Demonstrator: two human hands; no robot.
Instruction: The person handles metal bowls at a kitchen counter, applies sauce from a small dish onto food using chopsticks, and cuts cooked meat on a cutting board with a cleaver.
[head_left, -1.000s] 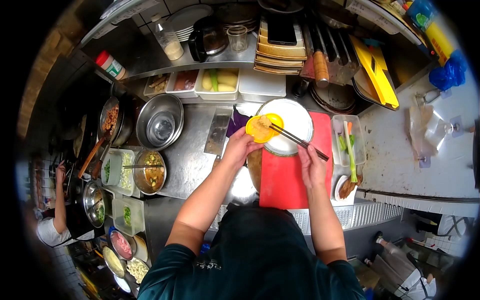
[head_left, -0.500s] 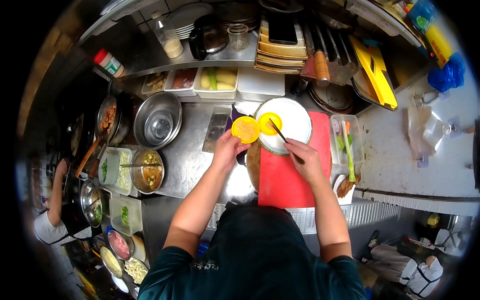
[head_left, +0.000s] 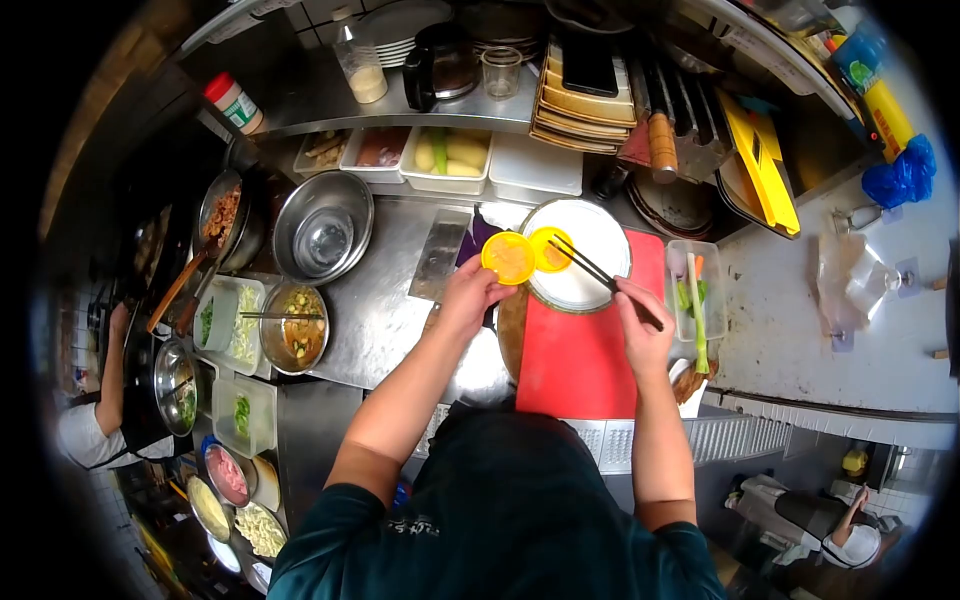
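My left hand (head_left: pixel 472 296) is closed on the rim of a small yellow bowl (head_left: pixel 508 258) with pale orange food inside. Black chopsticks (head_left: pixel 585 265) are held in my right hand (head_left: pixel 643 322), their tips over a second yellow bowl (head_left: pixel 550 249). That bowl holds a little of the same food and sits at the left part of a round white plate (head_left: pixel 600 240). Beneath the plate's lower edge lies a red cutting board (head_left: pixel 570 365). A cleaver (head_left: pixel 438 255) rests on the steel counter, left of my left hand.
Nested steel bowls (head_left: pixel 323 228) and a bowl of soup-like food (head_left: pixel 296 328) stand left. Right of the board is a vegetable container (head_left: pixel 708 290). Above are stacked trays (head_left: pixel 582 110) and a knife rack. Co-workers stand at far left (head_left: pixel 90 430) and lower right (head_left: pixel 850 540).
The chopsticks have moved from the held bowl to the bowl on the plate, and the lump of food they held is no longer between their tips. The view has shifted slightly.
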